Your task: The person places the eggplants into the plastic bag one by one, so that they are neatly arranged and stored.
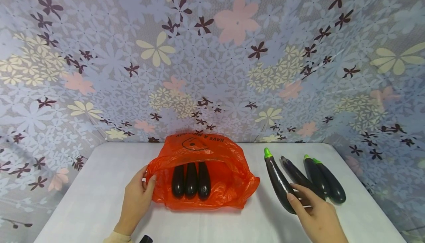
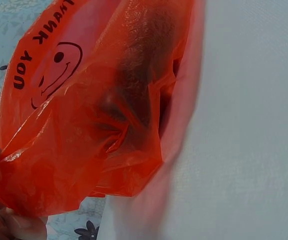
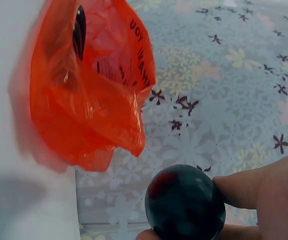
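An orange-red plastic bag (image 1: 225, 191) lies with its mouth toward me, and three dark eggplants (image 1: 190, 182) rest side by side inside it. My left hand (image 1: 137, 198) pinches the bag's left edge; in the left wrist view the fingers (image 2: 24, 225) hold a corner of the film. To the right of the bag, my right hand (image 1: 315, 209) grips one eggplant (image 1: 279, 180) near its thick end, its green stem pointing away from me. The right wrist view shows that eggplant's rounded end (image 3: 183, 205) between thumb and fingers.
Three more eggplants lie on the right of the white table (image 1: 93, 191): one (image 1: 299, 174) partly behind the right hand, and two (image 1: 328, 182) close together farther right. A flower-patterned wall covering (image 1: 212, 69) rises behind the table. A small black object (image 1: 146, 239) shows at the bottom edge.
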`<state>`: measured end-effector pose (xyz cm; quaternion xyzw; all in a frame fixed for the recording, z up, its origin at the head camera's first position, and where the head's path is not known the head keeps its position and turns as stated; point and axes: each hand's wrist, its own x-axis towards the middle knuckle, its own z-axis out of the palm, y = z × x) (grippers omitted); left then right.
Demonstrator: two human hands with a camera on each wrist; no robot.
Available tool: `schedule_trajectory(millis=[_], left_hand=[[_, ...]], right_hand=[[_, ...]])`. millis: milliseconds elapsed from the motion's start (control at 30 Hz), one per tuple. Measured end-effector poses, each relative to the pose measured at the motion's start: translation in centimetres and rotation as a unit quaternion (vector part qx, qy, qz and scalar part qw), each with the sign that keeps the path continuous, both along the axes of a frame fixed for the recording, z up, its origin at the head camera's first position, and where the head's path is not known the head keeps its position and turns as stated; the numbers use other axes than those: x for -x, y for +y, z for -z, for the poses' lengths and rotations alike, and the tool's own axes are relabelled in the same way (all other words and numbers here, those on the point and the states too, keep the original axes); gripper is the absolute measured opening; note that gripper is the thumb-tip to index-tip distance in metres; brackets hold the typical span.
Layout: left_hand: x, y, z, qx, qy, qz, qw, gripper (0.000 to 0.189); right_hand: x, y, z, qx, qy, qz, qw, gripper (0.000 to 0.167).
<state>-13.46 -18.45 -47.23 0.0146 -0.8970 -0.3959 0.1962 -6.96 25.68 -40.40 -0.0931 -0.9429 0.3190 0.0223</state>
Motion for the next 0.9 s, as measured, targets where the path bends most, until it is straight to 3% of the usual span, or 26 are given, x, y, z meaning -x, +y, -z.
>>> schedule_trajectory(millis=[567,900], left_hand=[[0.1,0.0,0.0,-0.003,0.003,0.002,1.0000,0.042],[0.2,-0.1,0.0,-0.001,0.016,0.005,0.9999,0.042]], right_hand=[[-0.3,-2.2,-0.2,0.020,-0.004,-0.042,0.9989,0.051],[-0.5,-3.7,-0.3,0.039,-0.019,-0.057,0.9974,0.051]])
